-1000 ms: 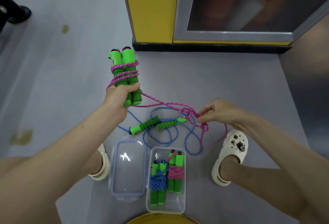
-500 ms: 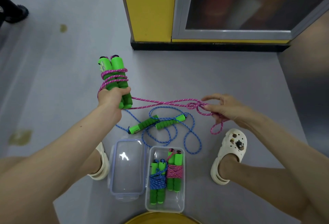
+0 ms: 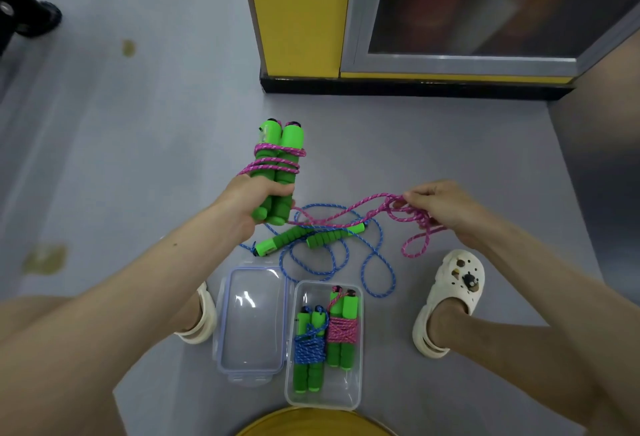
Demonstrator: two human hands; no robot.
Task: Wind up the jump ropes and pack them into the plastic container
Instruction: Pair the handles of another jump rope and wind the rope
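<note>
Left hand (image 3: 256, 198): fingers are curled round the lower part of two green handles (image 3: 281, 144), held upright side by side above the floor (image 3: 138, 158). Several turns of pink rope (image 3: 346, 214) are wound round them.
Right hand (image 3: 440, 207): a slack bunch of the same rope is pinched in curled fingers, with one loop hung below.
Blue jump rope (image 3: 379, 255): laid loose and unwound on the floor, below both hands.
Plastic container (image 3: 323, 401): set open, well short of the floor's far edge. One blue-wound rope (image 3: 310, 349) and one pink-wound rope (image 3: 343, 330) are laid inside.
Lid (image 3: 254, 318): placed just beside the container's left side.
</note>
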